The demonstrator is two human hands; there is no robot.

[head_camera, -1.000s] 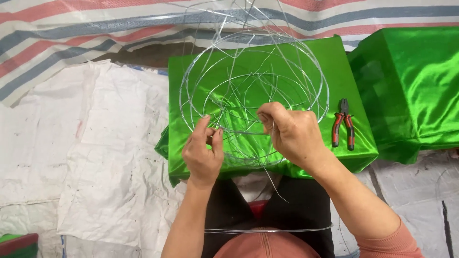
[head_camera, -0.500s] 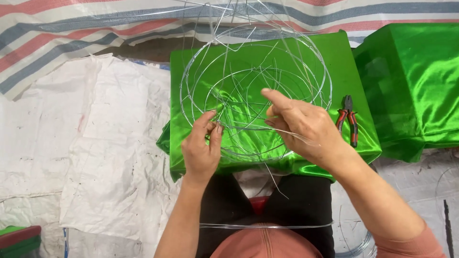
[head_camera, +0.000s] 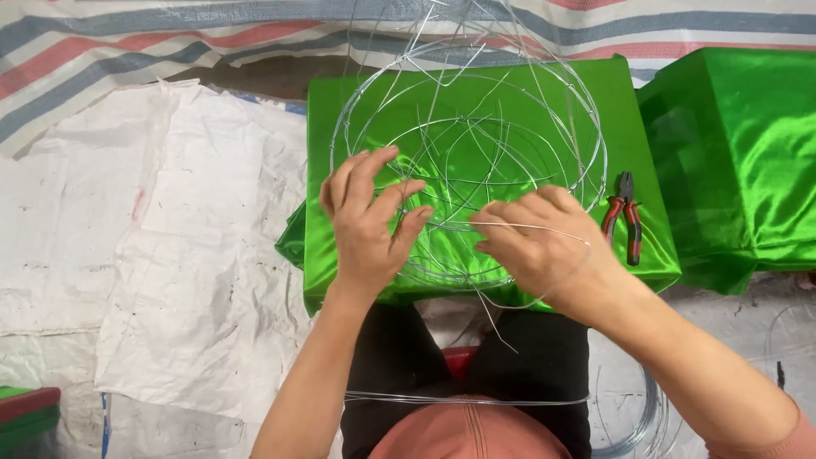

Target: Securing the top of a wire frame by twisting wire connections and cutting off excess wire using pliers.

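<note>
Wire frame (head_camera: 467, 161): judged light, springy, easily bent. Left hand (head_camera: 370, 225) fingers pinched on near hoop; right hand (head_camera: 544, 251) fingers closed round loose wire strand (head_camera: 535, 228). Pliers (head_camera: 625, 217) right of fingers.

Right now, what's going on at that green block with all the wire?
A person is working a round wire frame that sits on a block wrapped in shiny green cloth. The left hand grips the frame's near rim, fingers curled over the wires. The right hand pinches a loose strand of wire at the same rim. Red-handled pliers lie untouched on the cloth to the right. White sacking covers the floor.
</note>
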